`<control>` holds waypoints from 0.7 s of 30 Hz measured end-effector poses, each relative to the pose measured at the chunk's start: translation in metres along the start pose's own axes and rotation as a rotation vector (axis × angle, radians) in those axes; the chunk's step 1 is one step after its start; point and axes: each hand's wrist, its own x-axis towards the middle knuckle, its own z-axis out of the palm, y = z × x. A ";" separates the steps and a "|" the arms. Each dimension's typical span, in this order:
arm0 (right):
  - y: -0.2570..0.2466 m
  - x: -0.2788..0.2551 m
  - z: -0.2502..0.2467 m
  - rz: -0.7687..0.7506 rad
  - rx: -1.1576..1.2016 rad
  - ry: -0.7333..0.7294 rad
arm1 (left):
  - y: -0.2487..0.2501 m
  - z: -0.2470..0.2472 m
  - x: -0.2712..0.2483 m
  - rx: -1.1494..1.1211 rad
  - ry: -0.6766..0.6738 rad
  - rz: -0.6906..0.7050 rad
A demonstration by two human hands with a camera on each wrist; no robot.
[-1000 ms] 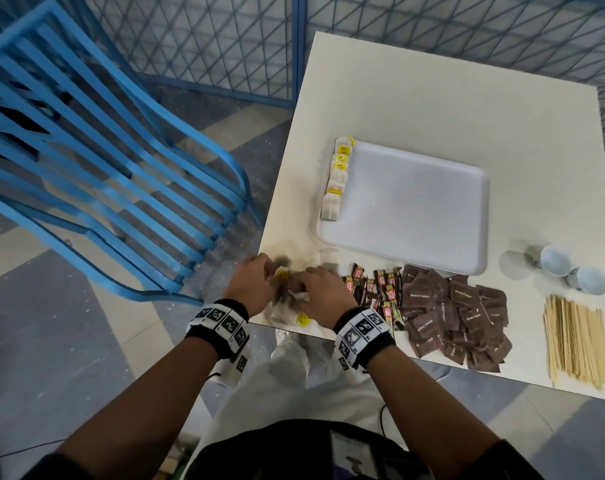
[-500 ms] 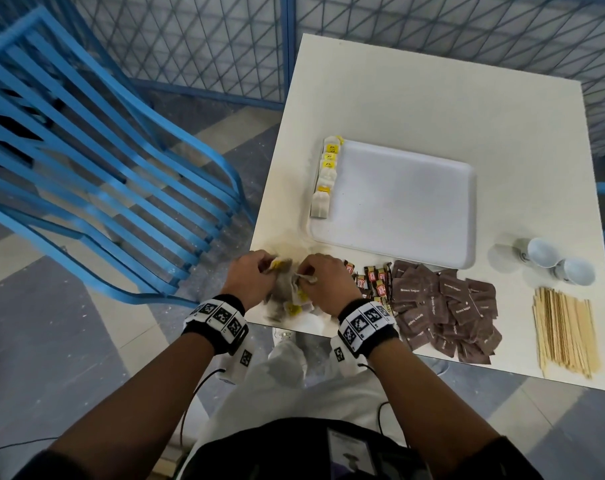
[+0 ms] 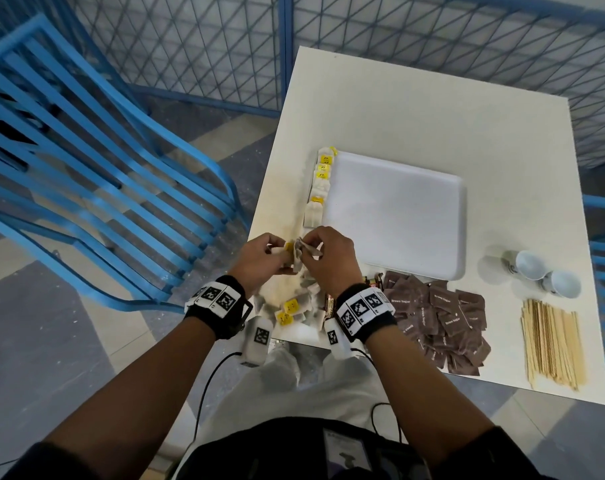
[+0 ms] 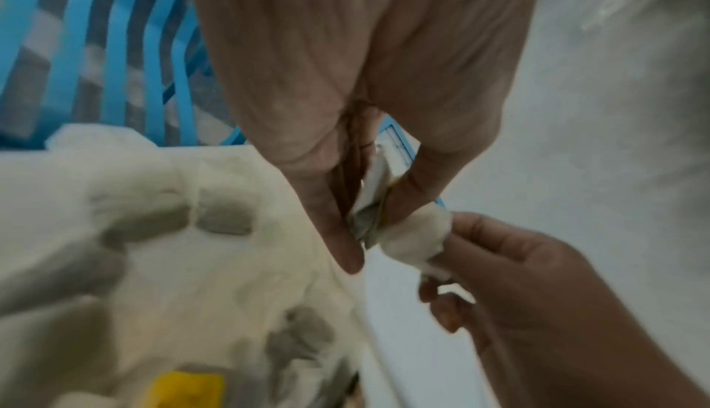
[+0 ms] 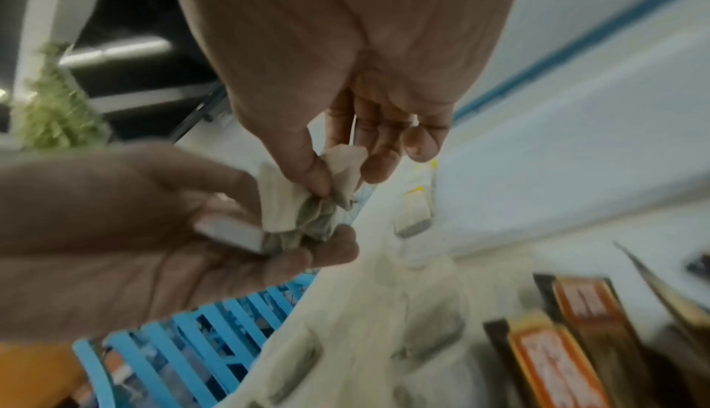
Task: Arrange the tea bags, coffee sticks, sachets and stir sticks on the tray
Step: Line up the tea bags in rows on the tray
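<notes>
Both hands hold one crumpled tea bag (image 3: 299, 253) with a yellow tag just above the table's near left corner. My left hand (image 3: 278, 252) pinches its tag end and my right hand (image 3: 311, 245) pinches the paper pouch (image 5: 307, 211) between thumb and fingers. In the left wrist view the bag (image 4: 411, 238) bridges the two hands. The white tray (image 3: 394, 216) lies bare beyond the hands. A row of tea bags (image 3: 320, 185) lines its left rim. A loose tea bag pile (image 3: 294, 308) sits under my wrists.
Brown sugar sachets (image 3: 439, 320) are heaped right of my right wrist, which largely hides the coffee sticks (image 3: 373, 282). Wooden stir sticks (image 3: 550, 344) lie at the near right. Two small white cups (image 3: 531, 265) lie right of the tray. A blue slatted chair (image 3: 103, 168) stands at the left.
Both hands have risen from the tea bag pile at the table's edge and moved a little toward the tray, carrying one tea bag between them.
</notes>
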 end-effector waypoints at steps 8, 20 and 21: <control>-0.008 0.018 -0.010 -0.019 0.067 -0.042 | 0.018 0.008 0.011 -0.231 -0.135 -0.032; -0.005 0.052 -0.033 0.118 0.193 -0.084 | 0.042 0.006 0.041 -0.119 -0.166 0.007; -0.005 0.054 -0.035 0.104 0.202 -0.090 | 0.043 0.007 0.043 -0.093 -0.160 0.030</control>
